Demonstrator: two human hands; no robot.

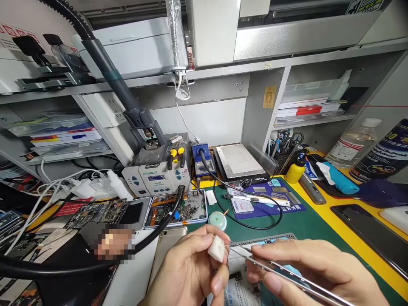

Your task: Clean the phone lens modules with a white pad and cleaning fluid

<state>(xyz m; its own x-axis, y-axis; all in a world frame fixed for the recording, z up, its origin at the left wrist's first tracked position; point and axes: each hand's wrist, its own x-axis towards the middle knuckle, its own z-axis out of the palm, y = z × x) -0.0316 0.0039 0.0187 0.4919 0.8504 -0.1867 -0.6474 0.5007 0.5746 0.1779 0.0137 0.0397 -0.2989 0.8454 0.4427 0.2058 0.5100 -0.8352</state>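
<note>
My left hand [188,267], low in the middle of the head view, pinches a small white block [217,248] between thumb and fingers. My right hand [312,267], at the lower right, grips a pair of metal tweezers [274,268]. The tweezers point left, and their tips are close beside the block at the fingers of my left hand; whether they touch it I cannot tell. Just beyond my left hand sits a small round container [217,221] with a pale green top. Printed material [240,291] is partly hidden beneath my hands.
A tray of small electronic parts [191,207] lies behind my left hand, crossed by a black hose [174,211]. A soldering station [156,176] and a flat metal plate device [239,159] stand behind. A phone [376,238] and bottles [352,144] are at the right.
</note>
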